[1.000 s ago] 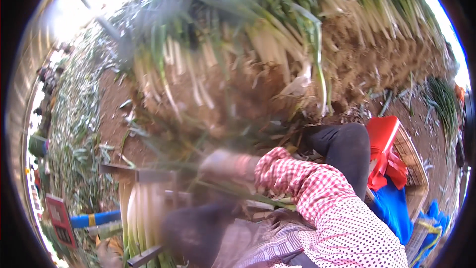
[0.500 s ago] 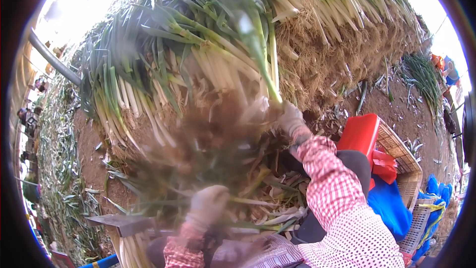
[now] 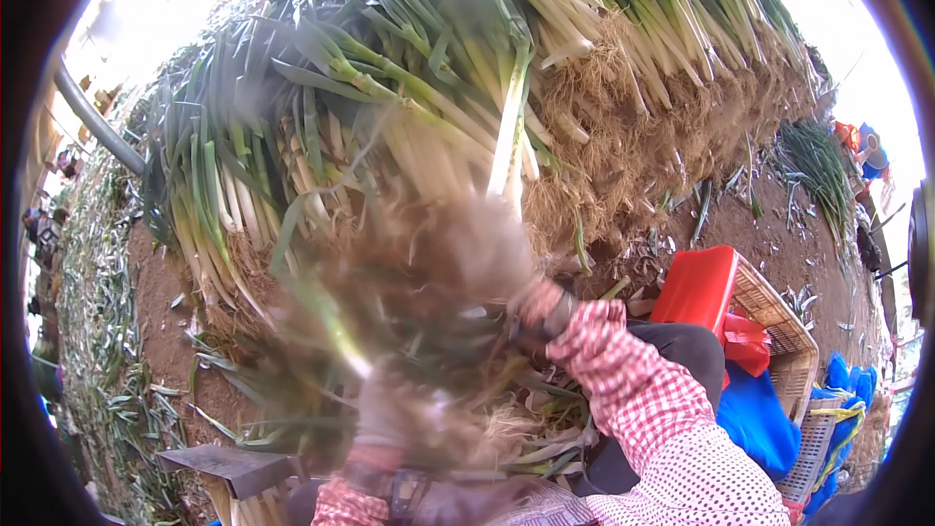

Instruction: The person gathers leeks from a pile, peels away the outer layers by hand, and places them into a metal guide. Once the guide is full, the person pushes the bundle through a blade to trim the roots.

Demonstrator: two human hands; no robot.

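My left hand (image 3: 385, 409), gloved and smeared by motion, is low in the middle, closed round a long green onion (image 3: 336, 326). The stalk slants up and left from the fist; pale roots (image 3: 502, 429) show to the right of the hand. My right hand (image 3: 485, 248), also gloved and badly blurred, is at the root ends of the pile, its fingers not readable. Just above it stands a white onion stalk (image 3: 508, 136), whose lower end meets the blur. Behind lies the big heap of green onions (image 3: 419, 117), leaves away from me.
More onions (image 3: 682, 29) with shaggy roots run along the far right. Loose leaves (image 3: 545, 380) litter the ground by my knees. At right stand a red container (image 3: 696, 284), a wicker crate (image 3: 794, 351) and a blue bag (image 3: 755, 419). A metal-topped stand (image 3: 229, 463) is lower left.
My right hand has moved left and slightly down from the upright stalk's earlier spot. My left hand has shifted a little left, and a stalk now shows clearly in it.
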